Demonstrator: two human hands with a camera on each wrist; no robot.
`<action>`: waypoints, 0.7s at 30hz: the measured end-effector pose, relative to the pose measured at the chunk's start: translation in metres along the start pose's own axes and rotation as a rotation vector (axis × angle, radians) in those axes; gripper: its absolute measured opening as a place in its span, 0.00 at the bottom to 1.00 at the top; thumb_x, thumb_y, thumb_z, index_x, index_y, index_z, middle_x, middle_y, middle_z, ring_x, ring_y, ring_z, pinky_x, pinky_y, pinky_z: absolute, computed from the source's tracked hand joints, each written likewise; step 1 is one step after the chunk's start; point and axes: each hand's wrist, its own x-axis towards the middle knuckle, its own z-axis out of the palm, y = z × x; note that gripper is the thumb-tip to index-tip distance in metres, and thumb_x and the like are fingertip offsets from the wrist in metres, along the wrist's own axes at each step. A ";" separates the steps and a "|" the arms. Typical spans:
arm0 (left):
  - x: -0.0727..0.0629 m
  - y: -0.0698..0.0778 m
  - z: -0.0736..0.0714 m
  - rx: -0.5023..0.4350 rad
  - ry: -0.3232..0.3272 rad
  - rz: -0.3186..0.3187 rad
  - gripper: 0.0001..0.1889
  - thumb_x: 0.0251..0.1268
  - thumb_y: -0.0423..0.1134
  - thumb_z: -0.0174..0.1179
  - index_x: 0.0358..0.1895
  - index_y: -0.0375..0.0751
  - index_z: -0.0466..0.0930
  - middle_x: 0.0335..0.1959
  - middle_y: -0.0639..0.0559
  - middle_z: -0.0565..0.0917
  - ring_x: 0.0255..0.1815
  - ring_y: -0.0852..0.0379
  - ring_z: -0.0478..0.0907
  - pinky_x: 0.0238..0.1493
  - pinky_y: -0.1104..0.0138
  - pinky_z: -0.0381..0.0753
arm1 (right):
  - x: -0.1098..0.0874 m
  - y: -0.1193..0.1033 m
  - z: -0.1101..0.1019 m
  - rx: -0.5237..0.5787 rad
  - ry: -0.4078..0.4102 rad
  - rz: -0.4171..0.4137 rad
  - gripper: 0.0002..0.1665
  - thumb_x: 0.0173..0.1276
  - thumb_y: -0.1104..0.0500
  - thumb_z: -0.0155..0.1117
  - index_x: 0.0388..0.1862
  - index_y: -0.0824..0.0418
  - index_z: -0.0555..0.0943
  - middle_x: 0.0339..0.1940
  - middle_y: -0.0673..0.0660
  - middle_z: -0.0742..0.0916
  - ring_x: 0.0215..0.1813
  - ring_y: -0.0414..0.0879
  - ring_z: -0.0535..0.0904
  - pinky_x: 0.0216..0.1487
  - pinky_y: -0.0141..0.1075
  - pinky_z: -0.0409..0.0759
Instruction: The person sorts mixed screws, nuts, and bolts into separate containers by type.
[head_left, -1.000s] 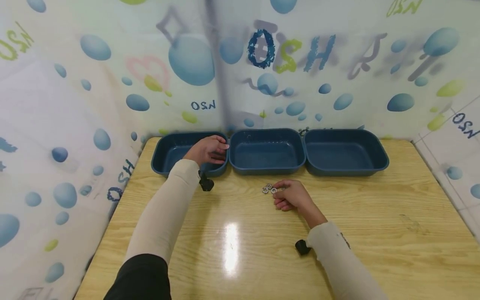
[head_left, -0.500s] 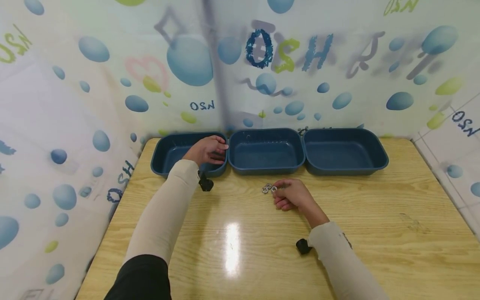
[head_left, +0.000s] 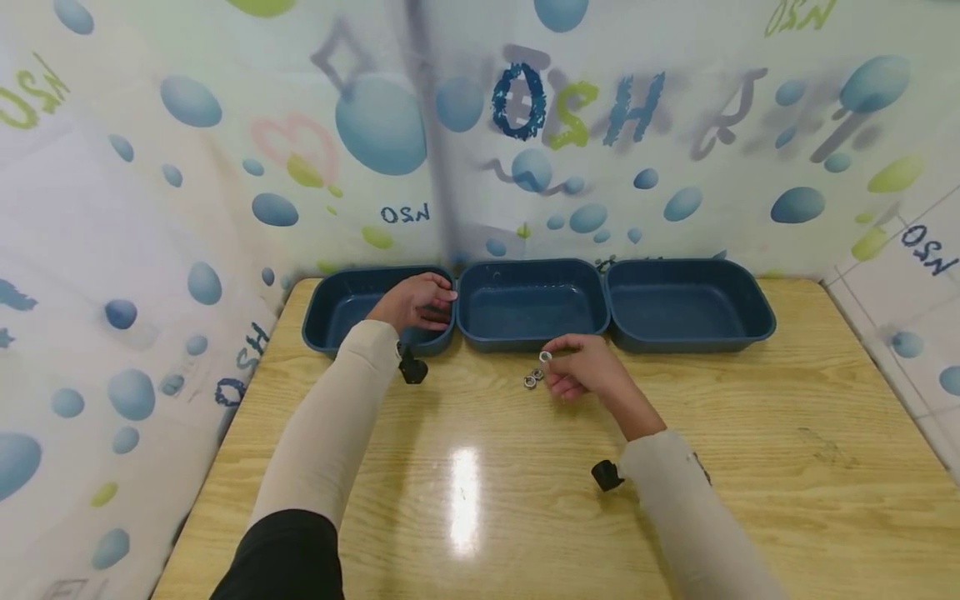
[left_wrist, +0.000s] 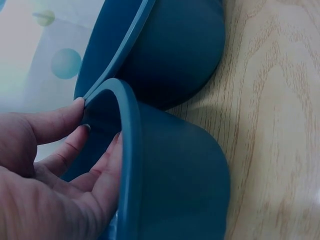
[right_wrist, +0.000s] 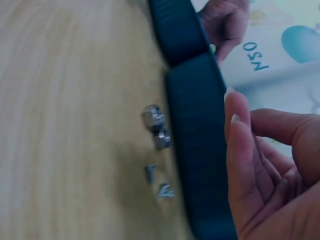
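Note:
My left hand [head_left: 420,302] reaches into the left blue bin [head_left: 330,312]. In the left wrist view one fingertip touches the rim where this bin meets its neighbour, and the other fingers lie loosely inside it. My right hand [head_left: 588,367] pinches a small metal nut [head_left: 545,357] just in front of the middle blue bin [head_left: 534,343]. Two nuts [head_left: 533,378] lie on the table beside that hand. The right wrist view shows more small metal pieces [right_wrist: 165,190] farther along the bin's side; the pinched nut is hidden there behind the fingers.
The right blue bin [head_left: 690,343] completes a row along the back of the wooden table [head_left: 480,433]. Behind the row hangs a patterned sheet [head_left: 480,167] with blue drops. Black wrist cameras [head_left: 607,475] sit at both sleeves.
My right hand has lifted the nut and moved it slightly away from me, toward the middle bin. The left hand stays at the left bin's rim.

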 end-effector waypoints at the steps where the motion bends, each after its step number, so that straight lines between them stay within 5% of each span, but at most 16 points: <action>1: 0.000 0.000 0.000 -0.001 0.000 0.000 0.12 0.71 0.34 0.57 0.51 0.49 0.67 0.48 0.44 0.72 0.49 0.41 0.76 0.54 0.50 0.79 | 0.000 -0.003 -0.001 0.003 -0.001 -0.005 0.23 0.68 0.58 0.65 0.60 0.62 0.77 0.27 0.58 0.88 0.24 0.46 0.85 0.32 0.44 0.85; 21: 0.000 -0.001 -0.001 0.007 -0.015 0.006 0.12 0.71 0.34 0.57 0.51 0.48 0.67 0.48 0.43 0.72 0.51 0.38 0.76 0.54 0.49 0.79 | 0.010 -0.056 -0.026 0.001 0.054 -0.046 0.19 0.70 0.56 0.64 0.58 0.56 0.77 0.31 0.58 0.88 0.29 0.48 0.87 0.34 0.42 0.85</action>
